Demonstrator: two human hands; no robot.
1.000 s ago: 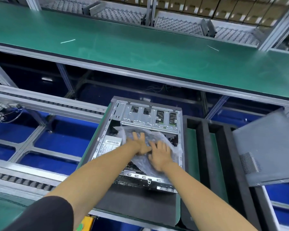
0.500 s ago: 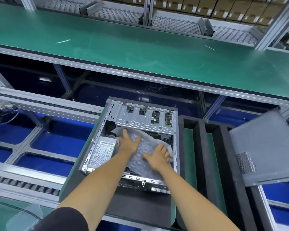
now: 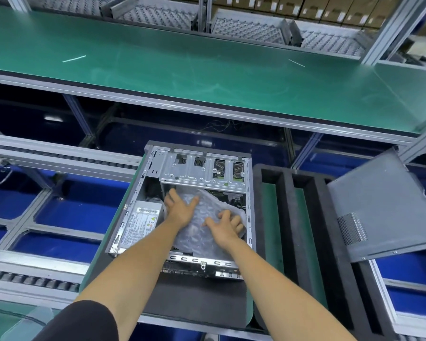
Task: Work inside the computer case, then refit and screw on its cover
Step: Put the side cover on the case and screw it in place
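Computer case of bare grey steel [image 3: 182,207], open at centre; grey metal cover [image 3: 379,210] waits at three o'clock. Left hand [image 3: 180,210] flat, right hand [image 3: 225,228] half-curled, both pressing clear bubble-wrap sheet [image 3: 202,232] inside. Risk: wrap bulges, blocking the cover.

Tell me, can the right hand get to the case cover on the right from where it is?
Probably yes. The right hand rests on the bubble wrap inside the open case, and the cover lies uncovered to its right past the black foam tray, with nothing standing between.
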